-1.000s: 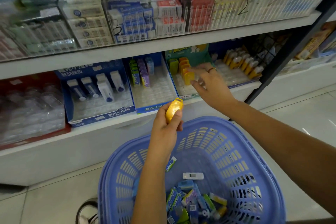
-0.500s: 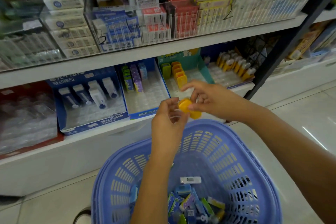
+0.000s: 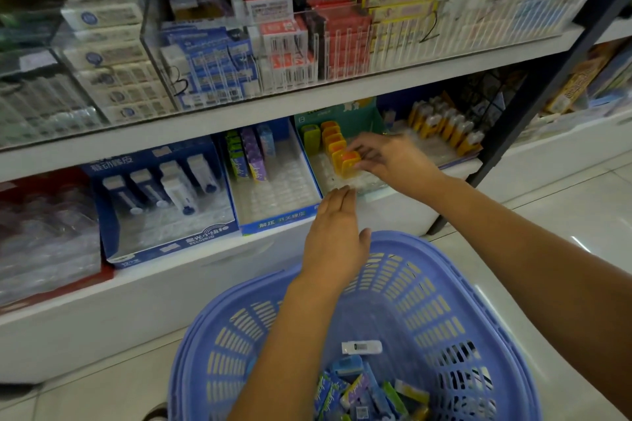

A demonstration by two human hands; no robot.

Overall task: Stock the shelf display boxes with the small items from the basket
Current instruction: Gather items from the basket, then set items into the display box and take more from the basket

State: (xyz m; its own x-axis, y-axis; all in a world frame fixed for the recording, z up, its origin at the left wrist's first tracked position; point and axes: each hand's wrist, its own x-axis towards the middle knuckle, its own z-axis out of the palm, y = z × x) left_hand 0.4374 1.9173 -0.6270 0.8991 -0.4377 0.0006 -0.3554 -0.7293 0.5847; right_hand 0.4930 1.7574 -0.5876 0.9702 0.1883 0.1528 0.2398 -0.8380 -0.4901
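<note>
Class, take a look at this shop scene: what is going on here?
A person is stocking a shelf. Their right hand pinches an orange item, setting it at the front of the orange row in the green display box. The left hand hovers open and empty near the shelf edge. The blue basket below holds more small items.

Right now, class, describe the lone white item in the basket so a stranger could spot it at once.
Find the big blue slotted plastic basket in front of the shelves. Inside it, just beyond the heap of colourful small packets, lies a small white oblong plastic item. It alone is white, and lies apart from the heap.
</note>
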